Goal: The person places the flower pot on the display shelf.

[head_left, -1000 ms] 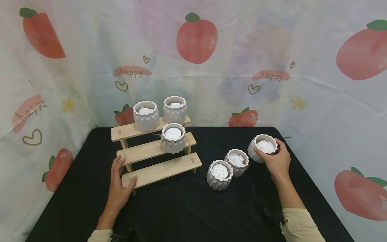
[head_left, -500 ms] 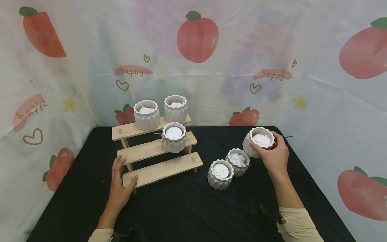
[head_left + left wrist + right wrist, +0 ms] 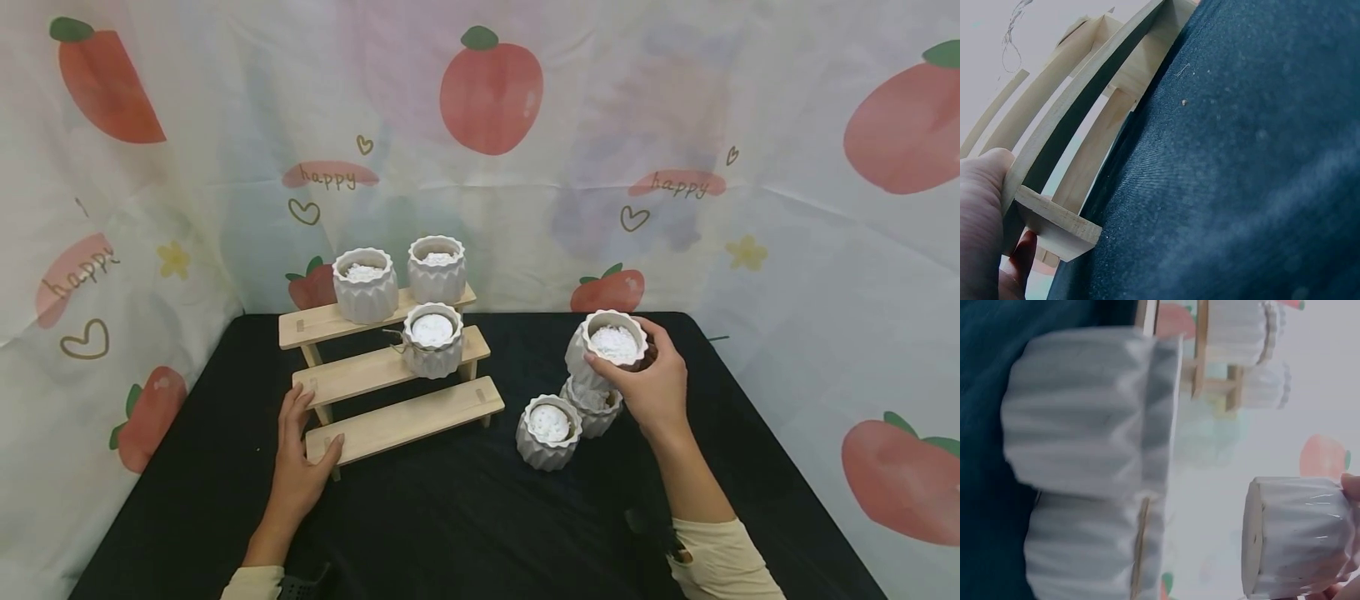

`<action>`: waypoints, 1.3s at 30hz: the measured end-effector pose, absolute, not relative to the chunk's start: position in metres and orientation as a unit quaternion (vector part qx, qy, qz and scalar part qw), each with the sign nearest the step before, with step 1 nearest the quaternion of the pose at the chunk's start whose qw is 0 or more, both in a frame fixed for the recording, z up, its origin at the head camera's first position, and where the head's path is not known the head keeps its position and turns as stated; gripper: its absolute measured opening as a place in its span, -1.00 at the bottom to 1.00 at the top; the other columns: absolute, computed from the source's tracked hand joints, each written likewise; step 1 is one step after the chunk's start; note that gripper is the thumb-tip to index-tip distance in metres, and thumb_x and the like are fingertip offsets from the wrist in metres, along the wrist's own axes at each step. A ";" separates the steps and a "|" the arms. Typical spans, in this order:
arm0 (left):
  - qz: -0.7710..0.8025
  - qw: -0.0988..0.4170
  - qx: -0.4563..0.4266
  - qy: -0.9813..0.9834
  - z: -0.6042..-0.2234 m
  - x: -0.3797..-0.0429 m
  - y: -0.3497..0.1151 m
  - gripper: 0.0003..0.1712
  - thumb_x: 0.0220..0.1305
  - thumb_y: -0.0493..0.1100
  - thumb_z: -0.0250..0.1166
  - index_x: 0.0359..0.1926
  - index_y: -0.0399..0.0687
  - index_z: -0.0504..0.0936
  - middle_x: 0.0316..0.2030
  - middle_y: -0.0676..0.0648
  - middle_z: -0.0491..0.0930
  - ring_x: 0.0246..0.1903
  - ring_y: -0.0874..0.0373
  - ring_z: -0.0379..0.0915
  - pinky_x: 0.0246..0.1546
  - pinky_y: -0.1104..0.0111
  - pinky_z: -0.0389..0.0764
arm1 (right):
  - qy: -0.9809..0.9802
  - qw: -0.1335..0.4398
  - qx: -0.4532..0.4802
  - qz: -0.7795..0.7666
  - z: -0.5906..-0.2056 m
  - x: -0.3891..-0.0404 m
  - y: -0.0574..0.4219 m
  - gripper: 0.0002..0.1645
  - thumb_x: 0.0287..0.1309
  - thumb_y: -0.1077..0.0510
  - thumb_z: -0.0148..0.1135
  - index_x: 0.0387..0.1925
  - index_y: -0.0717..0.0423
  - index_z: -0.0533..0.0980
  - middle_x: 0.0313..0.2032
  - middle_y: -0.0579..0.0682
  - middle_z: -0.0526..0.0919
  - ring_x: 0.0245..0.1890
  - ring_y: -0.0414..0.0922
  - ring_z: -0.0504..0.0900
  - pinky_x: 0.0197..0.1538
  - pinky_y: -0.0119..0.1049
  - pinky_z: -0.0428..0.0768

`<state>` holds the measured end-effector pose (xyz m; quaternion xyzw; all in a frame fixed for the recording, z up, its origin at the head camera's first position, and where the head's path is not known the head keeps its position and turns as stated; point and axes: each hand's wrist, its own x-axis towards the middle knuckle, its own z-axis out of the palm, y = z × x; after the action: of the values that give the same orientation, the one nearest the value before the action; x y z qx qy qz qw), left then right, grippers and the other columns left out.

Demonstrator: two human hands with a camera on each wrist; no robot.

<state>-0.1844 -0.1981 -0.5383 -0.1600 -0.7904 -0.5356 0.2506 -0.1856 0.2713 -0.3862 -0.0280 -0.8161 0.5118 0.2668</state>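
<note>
In my right hand (image 3: 660, 379) is a white fluted flowerpot (image 3: 594, 357) with white filling, pinched at the rim between thumb and fingers. The right wrist view shows this lifted pot (image 3: 1300, 537) off the table, its base exposed. In the head view it overlaps a second pot (image 3: 597, 417) on the black cloth; a third pot (image 3: 547, 446) stands beside that one. My left hand (image 3: 296, 462) grips the left end of a three-step wooden stand (image 3: 405, 421), thumb at the front of the lowest step and fingers around the side.
On the stand's top step sit two more white pots, one left (image 3: 365, 300) and one right (image 3: 437, 279). Another pot (image 3: 432, 358), tied with twine, is on the middle step. Behind the black-covered table (image 3: 450, 533) hangs a fruit-printed curtain (image 3: 510, 225).
My right hand has raised the flowerpot and carried it left, over the pot standing nearest to it. The left hand stays at the stand's left end.
</note>
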 end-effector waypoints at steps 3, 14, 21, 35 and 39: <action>-0.535 0.252 -0.161 -0.790 -0.538 -0.184 -0.198 0.04 0.16 -0.57 0.42 0.58 -0.15 0.14 0.62 -0.14 -0.16 0.54 0.17 -0.12 0.43 0.52 0.06 | -0.821 0.257 -0.010 0.509 -0.382 -0.182 0.262 -0.04 -0.07 0.19 0.69 0.38 0.12 0.43 0.07 0.10 0.61 -0.08 -0.11 0.59 -0.24 -0.55 0.59; -0.533 0.253 -0.160 -0.791 -0.539 -0.184 -0.199 0.03 0.16 -0.57 0.42 0.58 -0.15 0.14 0.62 -0.14 -0.15 0.54 0.17 -0.12 0.43 0.52 0.06 | -0.847 0.277 0.075 0.447 -0.379 -0.177 0.221 -0.14 -0.17 0.13 0.72 0.20 0.23 0.53 -0.10 0.09 0.65 -0.20 -0.09 0.60 -0.25 -0.55 0.55; -0.535 0.242 -0.141 -0.797 -0.536 -0.181 -0.197 0.04 0.17 -0.55 0.44 0.58 -0.13 0.14 0.62 -0.15 -0.16 0.51 -0.08 -0.03 0.40 0.55 0.08 | -0.852 0.270 0.130 0.429 -0.370 -0.170 0.187 -0.12 -0.21 0.00 0.74 0.16 0.20 0.53 -0.09 0.00 0.62 -0.20 -0.12 0.57 -0.26 -0.28 0.59; -0.527 0.265 -0.160 -0.791 -0.502 -0.164 -0.180 -0.02 0.12 -0.68 0.34 0.51 -0.40 0.12 0.55 -0.42 -0.12 0.50 -0.02 -0.02 0.39 0.59 0.04 | -0.837 0.261 0.202 0.435 -0.354 -0.169 0.119 -0.09 -0.30 -0.15 0.75 0.08 0.14 0.54 -0.05 -0.10 0.59 -0.08 -0.16 0.57 -0.07 -0.16 0.60; -0.529 0.265 -0.153 -0.791 -0.506 -0.165 -0.181 -0.03 0.12 -0.67 0.36 0.51 -0.38 0.15 0.55 -0.39 -0.11 0.49 0.16 -0.02 0.39 0.58 0.06 | -0.838 0.254 0.216 0.433 -0.353 -0.173 0.102 -0.09 -0.31 -0.18 0.75 0.06 0.13 0.54 -0.09 -0.11 0.57 -0.10 -0.18 0.56 -0.08 -0.18 0.60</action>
<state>-0.1652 -0.1813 -0.5056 -0.1530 -0.7913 -0.5292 0.2653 -0.1732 0.1017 -0.3531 0.2156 -0.8376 0.4328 0.2541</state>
